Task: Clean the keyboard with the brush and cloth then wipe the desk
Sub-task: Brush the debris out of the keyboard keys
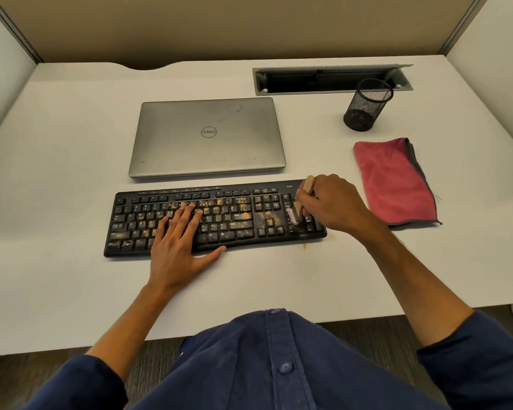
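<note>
A: Nearest me, what's on the keyboard (190, 220)?
B: Orange crumbs over black keys. My left hand (178, 247) lies flat, fingers straight; my right hand (332, 205) grips the brush (304, 196), bristles blurred, probably touching the numpad.
A: Farther back?
B: Pink cloth (394, 182) on the desk (71, 143), right.

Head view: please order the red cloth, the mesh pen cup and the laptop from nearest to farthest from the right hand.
From the right hand:
1. Red cloth, just to its right.
2. Laptop, behind and to the left.
3. Mesh pen cup, at the back, near the cable tray.
</note>
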Tool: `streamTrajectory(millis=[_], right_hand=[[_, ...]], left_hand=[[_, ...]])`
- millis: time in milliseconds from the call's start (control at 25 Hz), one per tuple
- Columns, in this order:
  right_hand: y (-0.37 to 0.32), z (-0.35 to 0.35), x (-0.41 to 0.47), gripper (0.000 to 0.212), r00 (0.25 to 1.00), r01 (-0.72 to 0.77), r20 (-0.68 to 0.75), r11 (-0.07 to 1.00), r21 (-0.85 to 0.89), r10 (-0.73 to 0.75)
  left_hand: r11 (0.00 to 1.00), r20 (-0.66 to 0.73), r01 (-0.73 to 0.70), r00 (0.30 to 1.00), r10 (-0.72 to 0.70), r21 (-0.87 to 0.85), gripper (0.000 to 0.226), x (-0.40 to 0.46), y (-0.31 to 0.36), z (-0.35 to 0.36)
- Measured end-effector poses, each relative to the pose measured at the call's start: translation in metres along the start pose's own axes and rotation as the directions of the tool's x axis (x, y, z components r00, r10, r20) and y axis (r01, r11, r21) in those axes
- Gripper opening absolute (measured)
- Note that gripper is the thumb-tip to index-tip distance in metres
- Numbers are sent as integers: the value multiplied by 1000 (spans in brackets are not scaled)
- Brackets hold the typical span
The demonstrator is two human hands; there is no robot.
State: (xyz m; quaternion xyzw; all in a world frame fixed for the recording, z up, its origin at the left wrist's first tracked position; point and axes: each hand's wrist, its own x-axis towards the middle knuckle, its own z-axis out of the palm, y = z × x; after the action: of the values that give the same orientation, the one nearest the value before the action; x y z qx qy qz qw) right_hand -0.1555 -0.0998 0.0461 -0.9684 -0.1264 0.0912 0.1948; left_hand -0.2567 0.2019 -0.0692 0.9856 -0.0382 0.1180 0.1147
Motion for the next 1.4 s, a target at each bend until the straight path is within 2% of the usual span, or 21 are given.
streamTrajectory(millis=[160,280,400,480,640,800,880,1040,1160,1240,1400], right_hand=[[-3,-5,-8,41,998,38,-58,997,72,-33],[-7,-12,-17,25,984,95,137,986,140,-114],[3,-28,-17,23,956,137,256,990,41,-143],[8,-34,-12,26,954,142,267,990,-14,-133],[0,-27,-8,31,942,157,278,980,124,-186],[21,-39,-8,34,946,108,299,992,69,-124],[31,-47,-10,39,952,80,290,994,78,-100],[20,-38,-11,32,975,108,181,987,116,-128],[19,-29,-10,39,983,113,150,993,-40,-106],[20,-30,-10,40,985,96,149,993,-75,-84],[22,-19,-15,44,996,68,-48,998,-12,-69]], left_hand=[[998,-10,-68,998,68,18,94,6,19,5],[992,-1,-128,992,128,3,88,12,37,11],[991,21,-129,991,130,-15,83,13,43,15],[992,25,-120,992,121,-29,81,13,41,17],[992,26,-116,993,117,-39,80,13,40,17],[992,21,-114,993,115,-50,78,12,40,18],[992,16,-112,994,113,-52,78,12,40,18],[992,5,-114,993,114,-55,77,12,40,18],[992,-2,-114,993,114,-53,77,12,41,18],[992,-3,-112,994,112,-52,77,12,40,19],[992,-6,-111,994,111,-56,77,12,41,18]])
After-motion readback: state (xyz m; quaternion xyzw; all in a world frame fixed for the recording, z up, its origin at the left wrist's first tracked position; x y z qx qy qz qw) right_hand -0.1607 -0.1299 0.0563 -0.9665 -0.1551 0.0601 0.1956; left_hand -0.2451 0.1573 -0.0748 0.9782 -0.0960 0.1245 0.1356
